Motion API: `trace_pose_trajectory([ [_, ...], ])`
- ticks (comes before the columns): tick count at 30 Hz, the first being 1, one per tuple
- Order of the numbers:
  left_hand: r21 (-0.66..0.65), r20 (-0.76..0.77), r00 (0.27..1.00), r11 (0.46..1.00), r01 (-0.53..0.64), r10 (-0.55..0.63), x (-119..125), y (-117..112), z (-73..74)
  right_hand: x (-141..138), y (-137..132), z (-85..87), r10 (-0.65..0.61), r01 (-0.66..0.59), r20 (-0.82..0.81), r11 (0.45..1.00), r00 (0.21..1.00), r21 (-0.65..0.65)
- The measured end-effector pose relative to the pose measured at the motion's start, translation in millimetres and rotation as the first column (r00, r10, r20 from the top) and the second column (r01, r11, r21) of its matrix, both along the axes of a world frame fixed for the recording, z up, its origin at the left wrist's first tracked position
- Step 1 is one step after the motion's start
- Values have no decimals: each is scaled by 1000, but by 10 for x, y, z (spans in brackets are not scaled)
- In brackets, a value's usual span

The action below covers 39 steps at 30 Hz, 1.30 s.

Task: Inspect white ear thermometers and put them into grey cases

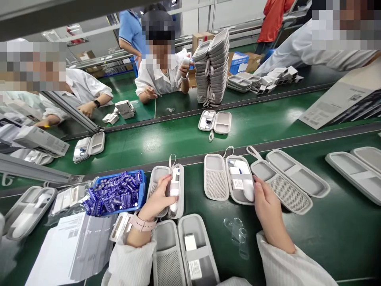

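Observation:
My left hand [159, 198], with a pink watch strap at the wrist, is closed on a white handheld thermometer [175, 186] lying in an open grey zip case [180, 171]. My right hand [268, 206] grips the right edge of another open grey case [248, 169]. In that case a white thermometer [248, 186] with a blue band lies under a strap, beside a small white labelled box [237, 184]. Nearest me, a third open case [166, 238] holds two small white boxes [195, 269]. Loose clear plastic pieces [238, 234] lie to its right.
A blue tray [143, 190] of blue-wrapped batteries stands left, beside white leaflets [56, 250]. More open cases [297, 171] lie right. Beyond a dark rail, the green belt carries an open filled case [222, 122]. Co-workers sit opposite, near a tall case stack [211, 75].

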<state>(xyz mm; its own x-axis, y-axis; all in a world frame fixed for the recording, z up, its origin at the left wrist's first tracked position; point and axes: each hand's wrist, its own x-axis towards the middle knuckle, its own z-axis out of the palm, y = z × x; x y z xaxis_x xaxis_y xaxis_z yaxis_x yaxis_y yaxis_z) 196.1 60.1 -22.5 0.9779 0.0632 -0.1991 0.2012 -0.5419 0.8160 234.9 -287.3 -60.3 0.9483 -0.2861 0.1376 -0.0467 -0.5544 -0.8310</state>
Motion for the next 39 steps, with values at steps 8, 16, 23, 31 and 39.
trace_pose_trajectory([
  [8,28,114,990,996,-84,80,-69,-415,48,146,977,796,561,-530,36,799,827,-284],
  [16,278,85,996,961,-4,-21,-290,-510,96,700,2199,1029,555,-715,-489,319,673,-622],
  [23,337,-118,990,941,-34,78,-242,-628,119,768,2313,957,565,-692,-476,257,674,-675],
  [31,240,-51,994,967,-83,98,-264,-618,82,1165,2192,1298,533,-577,-299,492,792,-652],
  [39,80,631,734,919,-386,253,-592,-182,849,799,1674,2185,629,-528,29,675,777,-515],
])
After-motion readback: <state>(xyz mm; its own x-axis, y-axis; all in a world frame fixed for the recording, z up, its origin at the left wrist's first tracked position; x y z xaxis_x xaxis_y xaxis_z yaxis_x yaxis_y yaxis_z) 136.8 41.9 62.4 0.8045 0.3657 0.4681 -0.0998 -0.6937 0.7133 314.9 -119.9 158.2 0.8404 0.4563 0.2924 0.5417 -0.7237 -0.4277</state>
